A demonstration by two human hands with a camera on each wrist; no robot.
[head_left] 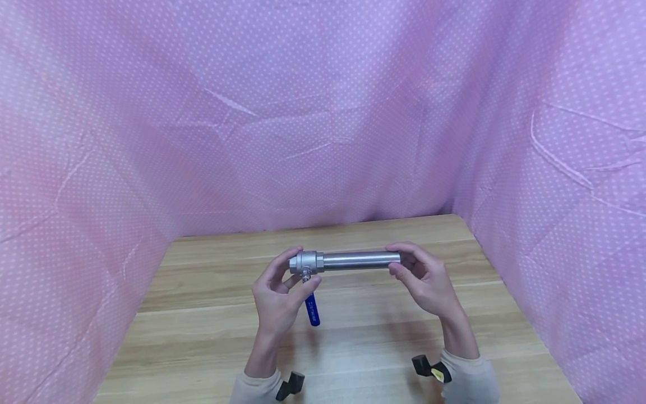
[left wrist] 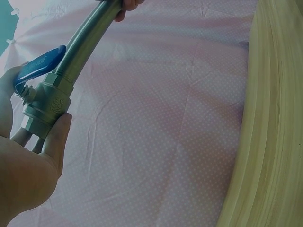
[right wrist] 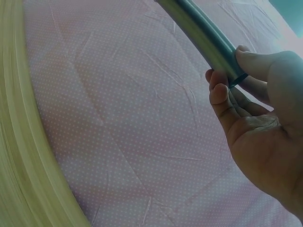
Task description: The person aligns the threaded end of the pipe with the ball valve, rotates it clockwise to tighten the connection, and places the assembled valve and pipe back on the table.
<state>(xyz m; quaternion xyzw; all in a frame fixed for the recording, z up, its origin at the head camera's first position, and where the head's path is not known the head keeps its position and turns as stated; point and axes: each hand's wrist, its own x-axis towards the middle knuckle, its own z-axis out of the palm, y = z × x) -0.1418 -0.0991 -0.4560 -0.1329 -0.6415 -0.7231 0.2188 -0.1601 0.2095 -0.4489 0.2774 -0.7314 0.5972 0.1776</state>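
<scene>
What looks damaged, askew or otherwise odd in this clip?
Nothing stands out. The left hand grips the ball valve, the right hand holds the steel pipe level above the wooden table. The blue handle hangs down, intact.

The silver metal ball valve (head_left: 306, 262) sits at the left end of the silver steel pipe (head_left: 360, 260), above the wooden desk (head_left: 212, 336). The left hand (head_left: 275, 300) holds the valve, the right hand (head_left: 426, 280) the pipe's right end. The pink dotted cloth (head_left: 323, 112) hangs behind and at both sides.
</scene>
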